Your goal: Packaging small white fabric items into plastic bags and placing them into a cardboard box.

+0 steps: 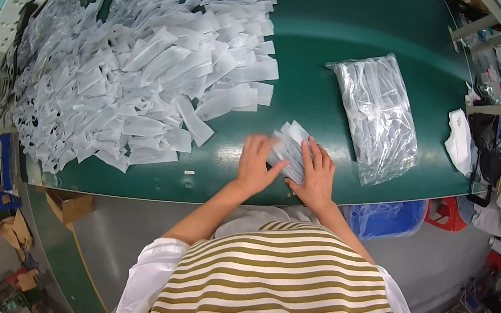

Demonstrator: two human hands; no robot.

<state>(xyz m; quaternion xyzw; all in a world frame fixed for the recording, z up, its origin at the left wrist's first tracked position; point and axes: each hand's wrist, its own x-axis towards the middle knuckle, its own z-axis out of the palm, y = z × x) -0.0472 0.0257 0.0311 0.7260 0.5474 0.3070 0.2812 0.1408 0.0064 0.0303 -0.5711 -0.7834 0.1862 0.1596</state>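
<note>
A small stack of flat, translucent whitish packets (294, 138) lies on the green table at its near edge, between my two hands. My left hand (255, 165) is at the stack's left side, its thumb stretched toward the packets and its fingertips blurred by motion. On the right, my right hand (317, 179) rests along the stack with fingers spread and stretched out. Neither hand is closed round the packets. A large heap of similar loose packets (167, 63) covers the table's left side. Beyond my right hand lies a clear plastic bag (378, 115) filled with such packets.
The green table (354, 14) ends just in front of my body. A blue bin with a clear liner (386, 218) and a red stool (446, 212) stand below its right edge. A white cloth-like item (459, 142) lies at the right end, near another person's sleeve (498, 212).
</note>
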